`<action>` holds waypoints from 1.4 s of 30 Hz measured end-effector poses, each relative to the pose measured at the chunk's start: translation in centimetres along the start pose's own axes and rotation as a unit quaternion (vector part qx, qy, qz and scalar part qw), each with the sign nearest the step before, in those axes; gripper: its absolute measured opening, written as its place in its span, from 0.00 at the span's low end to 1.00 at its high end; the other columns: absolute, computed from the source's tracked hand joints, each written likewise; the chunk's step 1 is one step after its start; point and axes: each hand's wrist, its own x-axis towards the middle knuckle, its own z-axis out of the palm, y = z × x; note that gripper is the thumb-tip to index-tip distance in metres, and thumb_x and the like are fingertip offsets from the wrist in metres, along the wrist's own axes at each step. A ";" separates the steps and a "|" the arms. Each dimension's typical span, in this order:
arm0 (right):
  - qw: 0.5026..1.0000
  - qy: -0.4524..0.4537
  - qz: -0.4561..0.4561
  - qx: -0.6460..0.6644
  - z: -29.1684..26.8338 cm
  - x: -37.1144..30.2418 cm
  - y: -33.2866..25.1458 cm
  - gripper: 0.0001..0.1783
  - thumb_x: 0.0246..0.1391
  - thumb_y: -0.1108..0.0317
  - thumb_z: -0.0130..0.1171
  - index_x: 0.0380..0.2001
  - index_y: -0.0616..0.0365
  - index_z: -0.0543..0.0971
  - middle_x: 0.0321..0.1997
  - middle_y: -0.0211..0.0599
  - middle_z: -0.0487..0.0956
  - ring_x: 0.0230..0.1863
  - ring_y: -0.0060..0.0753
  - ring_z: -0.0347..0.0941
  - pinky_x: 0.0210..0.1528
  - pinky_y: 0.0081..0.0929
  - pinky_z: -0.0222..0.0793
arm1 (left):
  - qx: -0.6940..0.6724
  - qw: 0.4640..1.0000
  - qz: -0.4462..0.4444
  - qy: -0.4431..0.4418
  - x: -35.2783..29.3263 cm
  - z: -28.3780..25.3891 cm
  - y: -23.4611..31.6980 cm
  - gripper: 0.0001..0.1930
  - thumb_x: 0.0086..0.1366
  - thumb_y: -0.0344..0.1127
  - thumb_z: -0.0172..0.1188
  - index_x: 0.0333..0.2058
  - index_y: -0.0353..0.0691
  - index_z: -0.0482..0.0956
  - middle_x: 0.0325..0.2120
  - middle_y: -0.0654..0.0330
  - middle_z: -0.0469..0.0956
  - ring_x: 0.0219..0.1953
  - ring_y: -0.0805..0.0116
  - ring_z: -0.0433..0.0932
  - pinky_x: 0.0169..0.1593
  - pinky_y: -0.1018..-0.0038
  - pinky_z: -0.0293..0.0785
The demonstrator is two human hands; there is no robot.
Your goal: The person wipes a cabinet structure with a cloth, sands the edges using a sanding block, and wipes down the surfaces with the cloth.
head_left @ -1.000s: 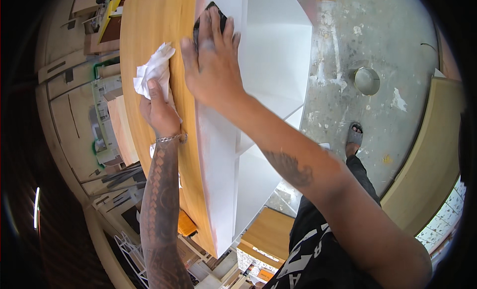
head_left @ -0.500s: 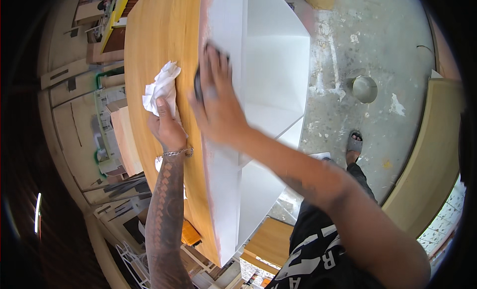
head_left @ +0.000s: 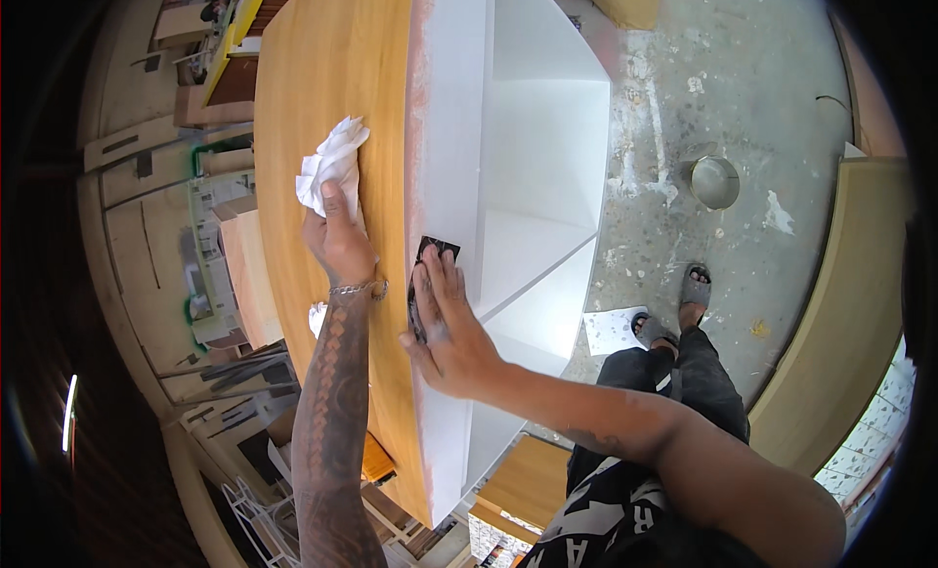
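Note:
My left hand (head_left: 340, 241) is closed around a crumpled white cloth (head_left: 332, 168), resting on the wood-grain surface (head_left: 332, 60) of a large piece of furniture. Beside it, my right hand (head_left: 451, 338) presses a black piece of sandpaper (head_left: 440, 246) flat against the white edge panel (head_left: 449, 148). Most of the sandpaper is hidden under my fingers and palm. A rough pinkish strip (head_left: 421, 89) runs along the seam where the wood-grain face meets the white panel. To the right of the panel lie open white compartments (head_left: 542, 128).
A round can (head_left: 715, 182) stands on the paint-spotted concrete floor (head_left: 664, 99). My sandalled feet (head_left: 694, 290) are right of the furniture, near a white sheet (head_left: 611, 329). An orange object (head_left: 377, 459) sits by the lower wood edge. Boards and frames (head_left: 239, 378) crowd the left.
My right hand has slid the sandpaper down along the white panel toward me. My left hand, still on the cloth, has shifted slightly right. The second foot and white sheet now show more.

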 end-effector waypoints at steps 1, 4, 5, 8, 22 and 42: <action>0.999 -0.032 -0.003 -0.007 0.6 -0.9 -0.1 0.47 0.65 0.60 0.52 0.75 0.70 0.39 0.80 0.65 0.36 0.77 0.81 0.31 0.77 0.64 0.30 | -0.006 1.000 -0.011 0.003 -0.1 -0.4 0.0 0.26 0.78 0.45 0.49 0.58 0.22 0.72 0.56 0.50 0.77 0.58 0.63 0.74 0.64 0.68 0.66; 0.990 0.118 -0.067 -0.044 -2.4 11.6 3.4 0.44 0.67 0.60 0.49 0.74 0.72 0.42 0.79 0.66 0.39 0.77 0.79 0.35 0.77 0.63 0.32 | -0.023 1.000 -0.002 0.015 -0.2 1.1 0.3 0.24 0.77 0.43 0.50 0.57 0.24 0.75 0.54 0.52 0.78 0.57 0.65 0.74 0.63 0.69 0.66; 0.985 0.151 -0.072 -0.038 -4.0 16.3 4.4 0.42 0.69 0.58 0.47 0.73 0.73 0.45 0.78 0.67 0.43 0.77 0.78 0.37 0.77 0.62 0.35 | -0.024 0.999 0.011 0.028 -0.2 1.6 0.3 0.23 0.77 0.43 0.51 0.55 0.24 0.77 0.53 0.54 0.79 0.56 0.66 0.74 0.62 0.69 0.66; 0.931 0.279 -0.159 -0.175 -9.7 26.3 8.8 0.37 0.70 0.49 0.47 0.64 0.76 0.62 0.69 0.77 0.60 0.72 0.70 0.54 0.73 0.55 0.50 | -0.011 1.000 0.024 0.012 1.1 4.6 1.5 0.22 0.76 0.42 0.52 0.53 0.27 0.79 0.53 0.54 0.81 0.58 0.65 0.75 0.63 0.69 0.65; 0.954 -0.141 0.209 -0.161 -23.0 -20.6 11.5 0.32 0.74 0.61 0.35 0.75 0.63 0.52 0.78 0.57 0.55 0.77 0.51 0.54 0.77 0.36 0.46 | -0.240 0.945 -0.088 0.203 -10.9 -2.3 9.4 0.27 0.77 0.46 0.48 0.61 0.25 0.67 0.54 0.51 0.77 0.53 0.62 0.77 0.56 0.67 0.73; 0.836 0.041 0.501 -0.221 -73.0 -19.3 23.3 0.35 0.66 0.35 0.46 0.68 0.41 0.65 0.73 0.37 0.63 0.69 0.45 0.62 0.57 0.58 0.65 | 0.066 0.522 -0.162 0.835 -36.2 -3.3 -6.3 0.32 0.78 0.47 0.47 0.67 0.24 0.58 0.64 0.42 0.66 0.64 0.53 0.67 0.69 0.62 0.60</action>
